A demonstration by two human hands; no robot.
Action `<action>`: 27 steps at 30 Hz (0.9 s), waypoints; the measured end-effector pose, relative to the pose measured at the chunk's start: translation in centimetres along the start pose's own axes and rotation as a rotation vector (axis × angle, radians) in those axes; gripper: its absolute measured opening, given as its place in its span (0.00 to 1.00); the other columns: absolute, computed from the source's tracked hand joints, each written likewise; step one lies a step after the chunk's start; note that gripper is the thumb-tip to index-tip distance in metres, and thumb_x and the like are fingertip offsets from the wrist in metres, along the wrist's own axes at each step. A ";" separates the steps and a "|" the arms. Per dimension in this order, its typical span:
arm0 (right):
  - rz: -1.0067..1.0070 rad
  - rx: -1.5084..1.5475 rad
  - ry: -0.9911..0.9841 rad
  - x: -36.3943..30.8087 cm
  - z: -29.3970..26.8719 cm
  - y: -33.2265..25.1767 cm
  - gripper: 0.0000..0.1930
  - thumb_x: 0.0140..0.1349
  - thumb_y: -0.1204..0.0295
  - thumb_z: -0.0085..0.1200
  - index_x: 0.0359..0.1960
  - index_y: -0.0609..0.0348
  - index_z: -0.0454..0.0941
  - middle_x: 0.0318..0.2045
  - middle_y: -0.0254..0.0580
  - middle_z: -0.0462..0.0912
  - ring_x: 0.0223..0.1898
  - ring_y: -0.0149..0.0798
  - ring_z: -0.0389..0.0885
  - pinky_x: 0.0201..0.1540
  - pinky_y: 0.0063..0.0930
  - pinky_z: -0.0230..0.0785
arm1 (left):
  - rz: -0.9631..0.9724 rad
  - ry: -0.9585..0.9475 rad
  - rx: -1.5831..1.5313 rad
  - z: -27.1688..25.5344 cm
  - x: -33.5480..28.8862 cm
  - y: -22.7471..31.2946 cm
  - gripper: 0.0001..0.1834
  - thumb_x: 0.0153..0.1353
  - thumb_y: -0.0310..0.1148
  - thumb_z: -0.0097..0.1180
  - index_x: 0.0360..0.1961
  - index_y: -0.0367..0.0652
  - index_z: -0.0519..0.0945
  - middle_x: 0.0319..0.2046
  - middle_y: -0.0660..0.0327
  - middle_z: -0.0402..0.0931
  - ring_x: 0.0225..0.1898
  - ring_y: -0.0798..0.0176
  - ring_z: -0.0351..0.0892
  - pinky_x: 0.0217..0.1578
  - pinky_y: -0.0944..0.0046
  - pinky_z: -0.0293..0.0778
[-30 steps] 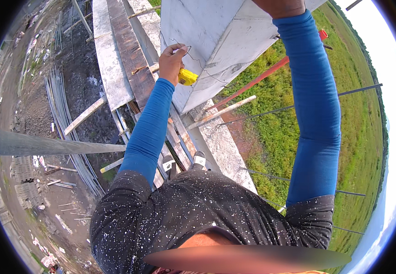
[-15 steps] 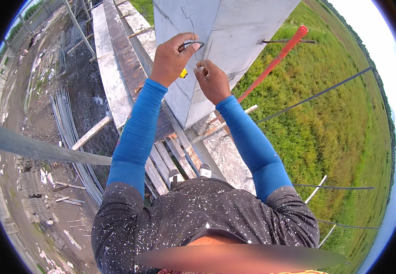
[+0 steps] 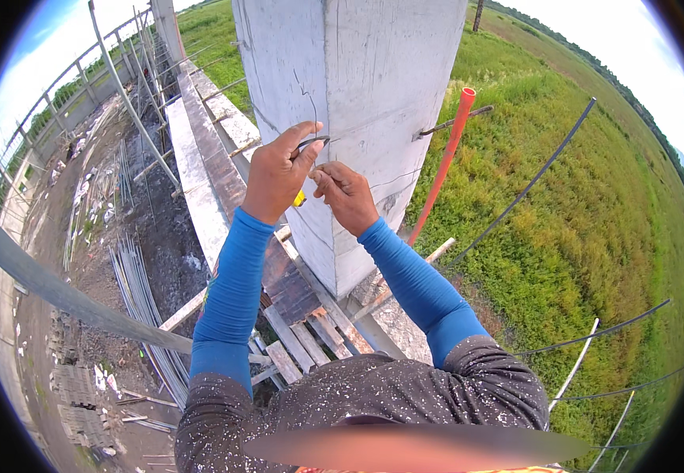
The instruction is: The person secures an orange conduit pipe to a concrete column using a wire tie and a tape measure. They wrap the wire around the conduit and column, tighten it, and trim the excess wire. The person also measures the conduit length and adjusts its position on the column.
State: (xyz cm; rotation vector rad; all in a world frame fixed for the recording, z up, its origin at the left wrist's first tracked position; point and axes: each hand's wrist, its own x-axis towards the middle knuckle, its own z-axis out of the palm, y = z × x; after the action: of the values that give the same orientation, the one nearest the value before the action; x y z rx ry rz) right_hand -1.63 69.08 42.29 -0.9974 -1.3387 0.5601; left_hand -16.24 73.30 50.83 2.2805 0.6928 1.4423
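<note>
In front of me stands a pale grey concrete column (image 3: 381,87). At its near corner my left hand (image 3: 279,169) is closed, with a dark curved piece (image 3: 314,141) between thumb and forefinger. A thin bent wire (image 3: 307,93) rises above these fingers against the column's left face. Just right of it and a little lower, my right hand (image 3: 347,197) is closed in a pinch; what its fingertips hold is too small to make out. A small yellow object (image 3: 300,199) shows between the hands, largely hidden by the left one.
Wooden planks (image 3: 306,339) lie below me beside the column. A red-orange pipe (image 3: 443,165) and dark rods (image 3: 527,185) stick out on the right over grass. A grey pole (image 3: 66,288) crosses at left, above bundled bars (image 3: 141,292) on the ground. Concrete beams (image 3: 200,177) run away at far left.
My view has tilted up, showing more of the column and horizon. Both hands sit lower and further left in the picture, still close together. The left hand keeps the dark curved piece.
</note>
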 end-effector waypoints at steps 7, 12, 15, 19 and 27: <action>-0.226 0.180 0.152 3.0 -1.7 -4.8 0.10 0.80 0.71 0.47 0.43 0.64 0.78 0.33 0.37 0.84 0.30 0.27 0.83 0.34 0.24 0.77 | 0.068 -0.209 -0.031 -0.3 6.3 7.0 0.30 0.69 0.33 0.65 0.72 0.47 0.74 0.23 0.65 0.70 0.23 0.75 0.60 0.24 0.68 0.65; -0.295 0.225 0.199 6.6 -4.4 -8.4 0.10 0.80 0.71 0.46 0.41 0.64 0.77 0.33 0.37 0.83 0.29 0.26 0.81 0.32 0.24 0.77 | 0.158 -0.252 0.009 0.5 11.7 10.7 0.31 0.68 0.30 0.64 0.72 0.46 0.74 0.35 0.54 0.86 0.27 0.73 0.76 0.31 0.67 0.78; -0.342 0.279 0.194 9.6 -5.6 -10.1 0.11 0.80 0.71 0.46 0.40 0.64 0.76 0.33 0.37 0.83 0.28 0.26 0.81 0.31 0.23 0.76 | 0.258 -0.238 0.149 0.9 15.3 11.8 0.31 0.67 0.28 0.63 0.71 0.46 0.74 0.48 0.47 0.87 0.33 0.66 0.84 0.39 0.63 0.82; -0.343 0.344 0.218 13.2 -6.5 -11.7 0.13 0.80 0.67 0.47 0.38 0.63 0.75 0.31 0.38 0.81 0.27 0.27 0.80 0.28 0.24 0.75 | 0.227 -0.194 0.167 1.5 19.1 12.6 0.31 0.65 0.28 0.64 0.71 0.47 0.75 0.57 0.46 0.84 0.40 0.59 0.87 0.46 0.60 0.82; -0.208 0.266 0.030 15.6 -7.1 -12.1 0.13 0.78 0.67 0.48 0.37 0.65 0.76 0.30 0.40 0.81 0.25 0.27 0.79 0.26 0.27 0.73 | 0.147 -0.134 0.289 0.4 20.6 11.8 0.29 0.65 0.30 0.63 0.69 0.47 0.77 0.60 0.47 0.82 0.52 0.53 0.86 0.57 0.58 0.78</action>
State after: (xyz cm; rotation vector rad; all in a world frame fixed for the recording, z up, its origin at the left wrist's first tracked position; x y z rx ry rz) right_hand 5.77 74.00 61.23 -0.6398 -1.2842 0.5456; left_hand -5.94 75.48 72.13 2.6723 0.7475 1.3063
